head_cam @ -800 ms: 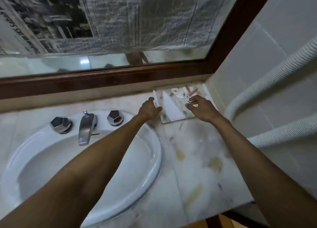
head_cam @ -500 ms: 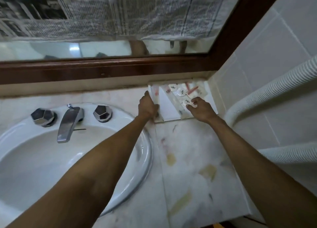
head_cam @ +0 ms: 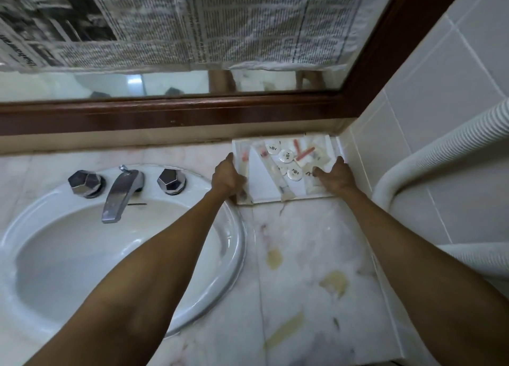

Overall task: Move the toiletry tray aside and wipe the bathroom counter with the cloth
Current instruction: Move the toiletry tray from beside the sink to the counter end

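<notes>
A white rectangular toiletry tray [head_cam: 263, 189] sits in the back right corner of the marble counter [head_cam: 308, 255], against the wall. It holds small round white packets, wrapped sachets and pink items. My left hand [head_cam: 227, 177] grips the tray's left edge. My right hand [head_cam: 334, 177] holds the tray's right side, thumb inside over the contents. No cloth is in view.
A white oval sink [head_cam: 115, 250] with a chrome tap [head_cam: 119, 193] and two faceted knobs lies to the left. Yellow-brown stains [head_cam: 334, 283] mark the counter. A wood-framed mirror [head_cam: 192, 109] partly covered with newspaper stands behind. White ribbed hoses [head_cam: 440, 142] run along the tiled right wall.
My right hand has shifted from the tray's front to its right side. My left hand has settled along the left edge. The camera has moved closer and lower.
</notes>
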`<move>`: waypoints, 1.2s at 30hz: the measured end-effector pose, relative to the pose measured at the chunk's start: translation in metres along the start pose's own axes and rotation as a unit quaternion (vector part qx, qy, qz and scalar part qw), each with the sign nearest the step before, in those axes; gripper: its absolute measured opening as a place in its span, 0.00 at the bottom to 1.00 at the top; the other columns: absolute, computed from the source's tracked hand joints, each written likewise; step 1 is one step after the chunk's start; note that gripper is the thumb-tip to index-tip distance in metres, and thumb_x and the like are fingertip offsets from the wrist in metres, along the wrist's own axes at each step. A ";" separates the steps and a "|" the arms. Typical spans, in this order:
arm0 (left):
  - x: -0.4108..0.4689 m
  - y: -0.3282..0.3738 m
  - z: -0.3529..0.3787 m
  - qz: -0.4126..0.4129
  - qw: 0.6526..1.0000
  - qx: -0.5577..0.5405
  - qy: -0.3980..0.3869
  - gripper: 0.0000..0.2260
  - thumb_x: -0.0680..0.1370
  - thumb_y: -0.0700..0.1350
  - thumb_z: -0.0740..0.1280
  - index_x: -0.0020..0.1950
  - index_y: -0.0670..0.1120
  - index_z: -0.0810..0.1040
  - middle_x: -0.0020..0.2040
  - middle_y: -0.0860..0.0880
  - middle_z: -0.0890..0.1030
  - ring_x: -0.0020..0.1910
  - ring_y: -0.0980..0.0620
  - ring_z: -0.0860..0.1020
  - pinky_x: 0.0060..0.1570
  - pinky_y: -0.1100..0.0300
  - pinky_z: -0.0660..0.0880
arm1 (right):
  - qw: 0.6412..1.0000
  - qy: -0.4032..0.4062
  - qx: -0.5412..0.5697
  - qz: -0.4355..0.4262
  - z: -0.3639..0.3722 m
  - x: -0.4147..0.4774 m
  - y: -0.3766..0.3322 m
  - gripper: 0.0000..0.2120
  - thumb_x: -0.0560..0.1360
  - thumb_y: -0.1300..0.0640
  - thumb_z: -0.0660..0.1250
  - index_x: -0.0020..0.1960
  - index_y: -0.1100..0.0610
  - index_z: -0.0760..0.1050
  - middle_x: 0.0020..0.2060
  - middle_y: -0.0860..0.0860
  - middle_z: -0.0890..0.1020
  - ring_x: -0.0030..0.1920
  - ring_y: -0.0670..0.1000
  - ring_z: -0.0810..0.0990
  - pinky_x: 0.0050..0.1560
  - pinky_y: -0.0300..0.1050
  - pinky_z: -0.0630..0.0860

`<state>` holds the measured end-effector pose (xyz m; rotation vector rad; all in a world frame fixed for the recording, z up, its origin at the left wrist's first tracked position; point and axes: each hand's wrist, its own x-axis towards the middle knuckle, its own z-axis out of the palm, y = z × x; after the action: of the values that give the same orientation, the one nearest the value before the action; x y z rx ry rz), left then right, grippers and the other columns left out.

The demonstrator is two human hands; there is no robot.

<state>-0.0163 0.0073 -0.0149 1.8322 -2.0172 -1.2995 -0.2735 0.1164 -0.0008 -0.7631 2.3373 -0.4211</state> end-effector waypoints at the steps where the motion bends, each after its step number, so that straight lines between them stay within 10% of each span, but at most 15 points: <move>1: 0.000 0.000 -0.001 0.004 1.000 0.001 0.004 0.30 0.72 0.40 0.74 0.72 0.44 0.69 0.57 0.42 0.82 0.57 0.40 0.79 0.49 0.53 0.74 | 1.000 0.005 0.016 0.009 0.000 0.001 0.000 0.44 0.74 0.41 0.71 0.77 0.65 0.55 0.72 0.65 0.68 0.71 0.65 0.68 0.70 0.57 0.68; 20: -0.115 -0.075 -0.134 0.020 0.986 -0.135 0.095 0.35 0.72 0.34 0.69 0.78 0.48 0.65 0.47 0.52 0.77 0.51 0.46 0.80 0.41 0.60 0.77 | 0.978 0.030 0.173 -0.115 0.055 -0.127 -0.054 0.47 0.63 0.42 0.80 0.75 0.55 0.63 0.66 0.58 0.74 0.66 0.58 0.74 0.66 0.54 0.73; 36: -0.337 -0.291 -0.289 -0.001 0.948 -0.173 0.269 0.35 0.71 0.39 0.75 0.76 0.51 0.70 0.46 0.49 0.75 0.51 0.45 0.79 0.49 0.56 0.76 | 0.941 -0.028 0.169 -0.293 0.211 -0.355 -0.166 0.47 0.61 0.41 0.81 0.73 0.53 0.64 0.65 0.56 0.75 0.62 0.57 0.77 0.63 0.58 0.75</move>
<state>0.4650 0.1831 0.1245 1.7681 -1.4063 -0.9346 0.1577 0.1847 0.0878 -1.2676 1.8733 -1.0090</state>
